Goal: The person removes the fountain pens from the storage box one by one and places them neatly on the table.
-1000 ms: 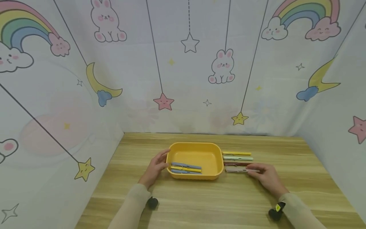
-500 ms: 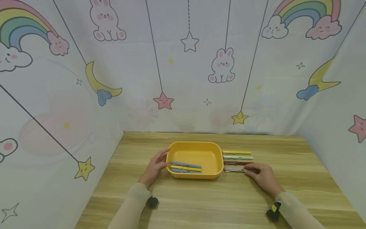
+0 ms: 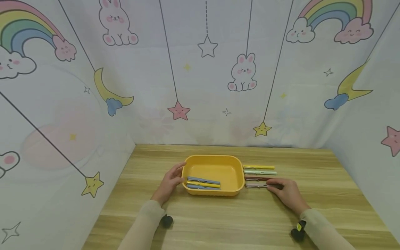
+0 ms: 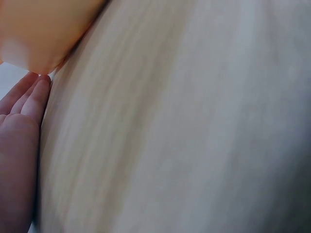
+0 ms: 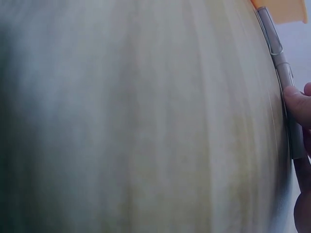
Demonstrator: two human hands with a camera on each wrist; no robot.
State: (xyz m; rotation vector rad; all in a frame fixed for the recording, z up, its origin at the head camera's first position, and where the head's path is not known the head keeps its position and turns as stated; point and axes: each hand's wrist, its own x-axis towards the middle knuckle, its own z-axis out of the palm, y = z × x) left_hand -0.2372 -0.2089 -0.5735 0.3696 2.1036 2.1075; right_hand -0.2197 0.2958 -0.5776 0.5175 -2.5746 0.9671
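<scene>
My left hand (image 3: 168,183) rests with its fingers at the left end of a yellow plastic tray (image 3: 215,170). In the left wrist view, extended fingers (image 4: 36,99) reach the tray's outer wall (image 4: 43,29). With thumb and fingers, my right hand (image 3: 286,191) pinches a pale pinkish-grey pen (image 3: 257,186) with a wire clip, its clip end close to the tray's right side. The right wrist view shows that pen lying along the table under the thumb (image 5: 299,104). Inside the tray, a yellow pen (image 3: 206,184) lies between two blue pens (image 3: 206,181), near the front left.
Beside the tray's right wall, a yellow pen (image 3: 260,167), a pale green pen (image 3: 262,172) and a dark red pen (image 3: 254,178) lie side by side behind the held one. The wood-grain table (image 3: 218,222) is backed by a printed curtain (image 3: 206,80) on three sides.
My right hand has shifted slightly left, bringing the pale pen a little nearer the tray, then stays nearly still. The left hand and tray have not moved.
</scene>
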